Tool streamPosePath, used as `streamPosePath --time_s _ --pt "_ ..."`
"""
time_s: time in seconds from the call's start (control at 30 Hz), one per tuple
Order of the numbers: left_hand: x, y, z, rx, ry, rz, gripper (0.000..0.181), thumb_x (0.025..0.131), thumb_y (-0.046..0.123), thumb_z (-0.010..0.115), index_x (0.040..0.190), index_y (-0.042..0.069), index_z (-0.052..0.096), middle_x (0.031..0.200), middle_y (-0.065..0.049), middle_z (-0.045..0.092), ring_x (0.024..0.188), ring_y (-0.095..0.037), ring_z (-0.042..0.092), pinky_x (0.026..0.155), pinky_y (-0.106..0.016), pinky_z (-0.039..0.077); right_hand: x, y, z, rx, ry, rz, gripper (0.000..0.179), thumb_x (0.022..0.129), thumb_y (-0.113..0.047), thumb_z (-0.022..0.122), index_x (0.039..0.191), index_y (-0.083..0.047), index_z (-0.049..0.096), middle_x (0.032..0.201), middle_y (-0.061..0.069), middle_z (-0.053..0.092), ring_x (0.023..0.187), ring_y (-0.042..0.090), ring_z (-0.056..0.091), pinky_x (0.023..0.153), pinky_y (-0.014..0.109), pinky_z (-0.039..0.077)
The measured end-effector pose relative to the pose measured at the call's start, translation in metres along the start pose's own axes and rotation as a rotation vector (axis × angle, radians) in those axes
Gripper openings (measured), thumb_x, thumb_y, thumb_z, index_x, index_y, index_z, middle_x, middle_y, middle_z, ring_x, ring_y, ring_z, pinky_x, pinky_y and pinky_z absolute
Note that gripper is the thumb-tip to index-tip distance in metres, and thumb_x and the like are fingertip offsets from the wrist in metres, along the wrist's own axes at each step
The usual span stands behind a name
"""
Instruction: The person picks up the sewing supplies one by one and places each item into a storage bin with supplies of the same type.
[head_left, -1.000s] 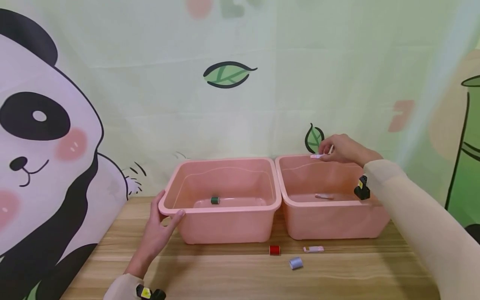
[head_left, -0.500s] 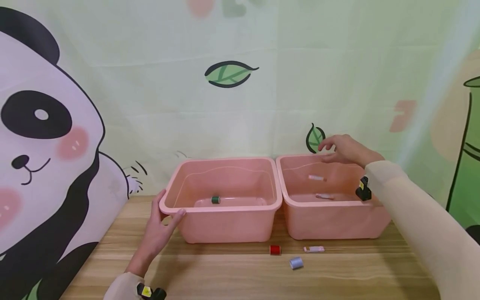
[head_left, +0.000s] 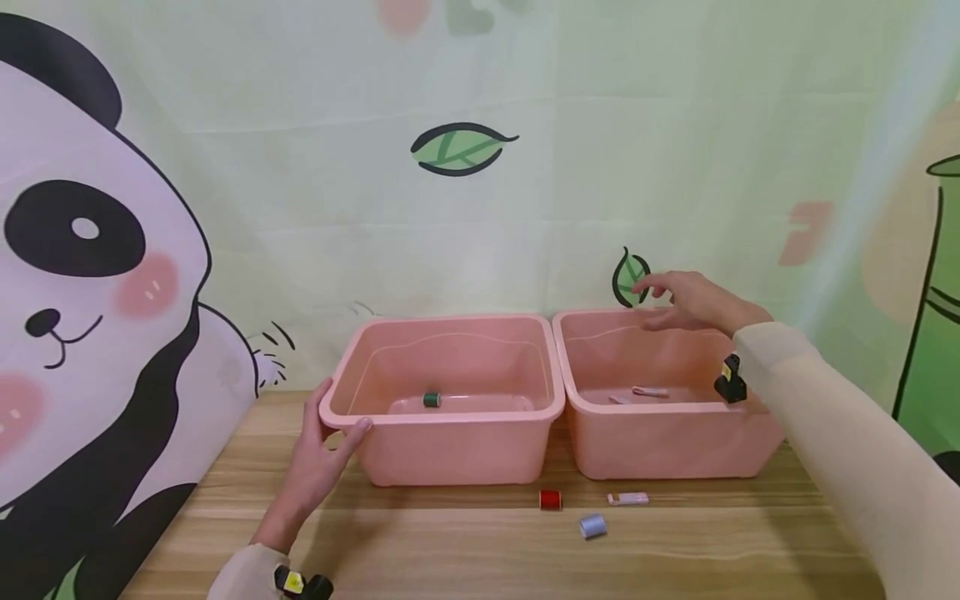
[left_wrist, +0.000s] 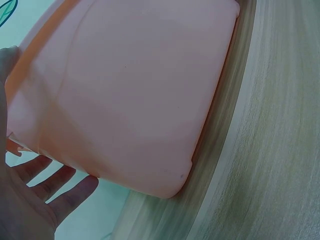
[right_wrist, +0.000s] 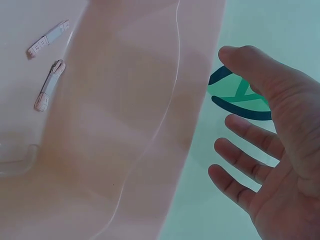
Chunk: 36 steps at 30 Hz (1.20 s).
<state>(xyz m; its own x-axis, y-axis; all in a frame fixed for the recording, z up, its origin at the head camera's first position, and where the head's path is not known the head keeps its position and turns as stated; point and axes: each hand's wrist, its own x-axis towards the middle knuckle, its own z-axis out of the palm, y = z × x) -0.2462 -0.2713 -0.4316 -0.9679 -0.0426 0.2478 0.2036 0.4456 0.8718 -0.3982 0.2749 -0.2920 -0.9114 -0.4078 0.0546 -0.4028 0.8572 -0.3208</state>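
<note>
My left hand [head_left: 315, 457] holds the front left corner of the left pink plastic bin [head_left: 457, 454], thumb on the front rim and fingers along the side. A spool of green thread [head_left: 431, 400] lies inside that bin. Over the back rim of the right pink bin [head_left: 675, 443], my right hand [head_left: 693, 302] is held with fingers spread and nothing in them. Two folded tape measures lie on that bin's floor: one tape measure [right_wrist: 48, 38] with printed numbers showing, another tape measure [right_wrist: 49, 86] bundled in a paper band.
On the wooden table [head_left: 420, 546] before the bins lie a spool of red thread [head_left: 551, 500], a spool of pale blue thread [head_left: 592, 527] and another folded tape measure [head_left: 627, 498]. A printed panda curtain [head_left: 300, 167] hangs close behind the bins.
My right hand has let go of a tape measure, which has dropped onto the floor of the right bin. The left hand stays where it was.
</note>
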Motion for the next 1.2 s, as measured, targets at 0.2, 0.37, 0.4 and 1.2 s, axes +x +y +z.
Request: streamPosePath --time_s 0.2,0.37,0.4,1.2 --pt "0.000 0.001 0.000 0.001 0.006 0.014 0.092 0.098 0.044 0.069 0.164 0.030 0.007 0.162 -0.010 0.031 0.135 -0.032 0.045 0.102 -0.048 0.051 -0.005 -0.003 -0.005 -0.010 0.014 -0.030 0.068 0.088 -0.034 0.083 0.144 -0.009 0.054 0.126 0.023 0.059 0.111 0.040 0.057 0.089 0.055 0.053" --pt "0.000 0.001 0.000 0.004 0.008 0.016 0.091 0.098 0.044 0.069 0.164 0.029 0.008 0.161 -0.010 0.032 0.133 -0.031 0.046 0.100 -0.040 0.052 -0.011 -0.007 -0.008 -0.002 0.006 -0.028 0.072 0.088 -0.038 0.083 0.146 -0.011 0.050 0.130 0.024 0.058 0.116 0.044 0.057 0.090 0.057 0.054" --pt "0.000 0.001 0.000 0.004 0.008 0.015 0.091 0.098 0.044 0.069 0.164 0.028 0.008 0.161 -0.010 0.032 0.133 -0.031 0.046 0.100 -0.041 0.052 -0.013 -0.008 -0.009 -0.003 0.005 -0.032 0.073 0.088 -0.038 0.083 0.147 -0.011 0.049 0.130 0.024 0.058 0.116 0.045 0.057 0.090 0.057 0.054" --pt "-0.001 0.002 0.001 0.010 0.008 0.015 0.091 0.098 0.044 0.069 0.165 0.029 0.008 0.161 -0.010 0.032 0.134 -0.031 0.046 0.101 -0.038 0.051 -0.067 -0.028 -0.023 -0.002 0.054 -0.167 0.075 0.087 -0.040 0.083 0.149 -0.020 0.048 0.138 0.015 0.055 0.111 0.033 0.062 0.087 0.055 0.054"
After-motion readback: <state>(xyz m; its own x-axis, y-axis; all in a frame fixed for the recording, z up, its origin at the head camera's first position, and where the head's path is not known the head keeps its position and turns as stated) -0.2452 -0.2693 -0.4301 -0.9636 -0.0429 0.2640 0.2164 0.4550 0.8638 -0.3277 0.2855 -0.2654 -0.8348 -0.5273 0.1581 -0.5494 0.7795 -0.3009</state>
